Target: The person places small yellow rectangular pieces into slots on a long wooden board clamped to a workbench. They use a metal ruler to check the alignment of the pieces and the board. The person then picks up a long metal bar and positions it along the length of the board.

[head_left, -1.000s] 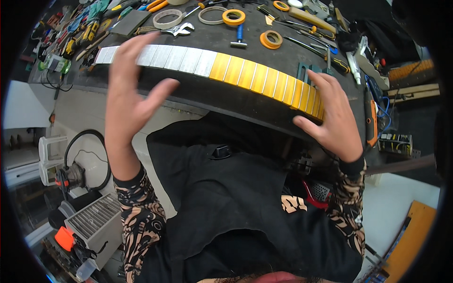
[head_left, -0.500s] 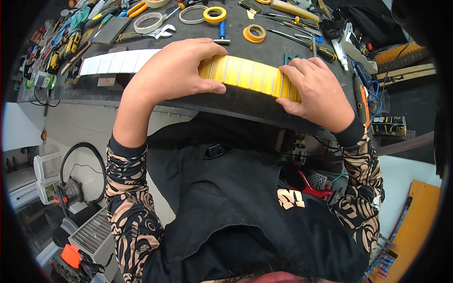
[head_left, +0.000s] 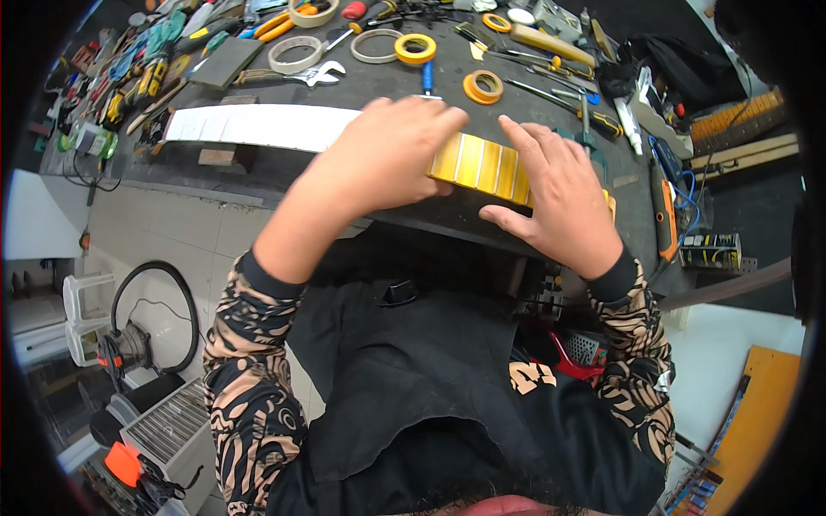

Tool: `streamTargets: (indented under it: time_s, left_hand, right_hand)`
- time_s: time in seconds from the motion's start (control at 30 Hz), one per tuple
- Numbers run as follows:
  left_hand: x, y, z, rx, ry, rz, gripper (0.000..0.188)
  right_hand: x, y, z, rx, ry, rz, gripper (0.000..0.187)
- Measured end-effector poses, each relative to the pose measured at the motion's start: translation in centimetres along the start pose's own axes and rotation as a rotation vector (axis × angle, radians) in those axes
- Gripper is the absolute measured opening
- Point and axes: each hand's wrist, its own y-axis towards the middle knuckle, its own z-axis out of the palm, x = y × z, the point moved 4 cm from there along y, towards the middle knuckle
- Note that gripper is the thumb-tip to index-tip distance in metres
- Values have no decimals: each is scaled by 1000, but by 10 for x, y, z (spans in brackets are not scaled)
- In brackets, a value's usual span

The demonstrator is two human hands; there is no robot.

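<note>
The left hand (head_left: 387,155) lies palm down on a long strip (head_left: 486,163) at the near edge of the dark bench (head_left: 284,172), fingers together and pressed flat on it. The right hand (head_left: 559,198) rests on the same strip just beside it, fingers spread apart and flat. Between the two sets of fingers the strip shows yellow segments; beyond the left fingers it runs on white. Past the fingertips lie rolls of tape (head_left: 415,48) and a wrench (head_left: 301,76).
</note>
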Motion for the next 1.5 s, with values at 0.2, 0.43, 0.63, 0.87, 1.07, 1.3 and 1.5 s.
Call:
streamTargets:
  time_s: [0.2, 0.43, 0.63, 0.87, 1.07, 1.3, 1.5]
  left_hand:
    - [-6, 9, 20, -17, 71, 22, 27]
    - [-13, 5, 10, -46, 95, -2, 35]
    - [-27, 14, 10, -62, 41, 13, 69]
    - [-33, 23, 28, -22, 191, -65, 24]
    - [-29, 20, 30, -2, 229, -98, 24]
    - [-28, 18, 31, -21, 230, -79, 22]
    - [-39, 17, 17, 31, 177, -83, 51]
  right_hand:
    - [13, 14, 37, 8, 4, 51, 76]
    - [12, 10, 37, 2, 51, 81, 80]
    - [3, 6, 38, -196, 255, 184, 84]
    - [10, -2, 62, -311, -18, 306, 11]
    - [12, -3, 65, -348, -84, 306, 12]
    - [15, -4, 67, -416, -83, 322, 9]
    - [15, -2, 68, -408, -62, 314, 12]
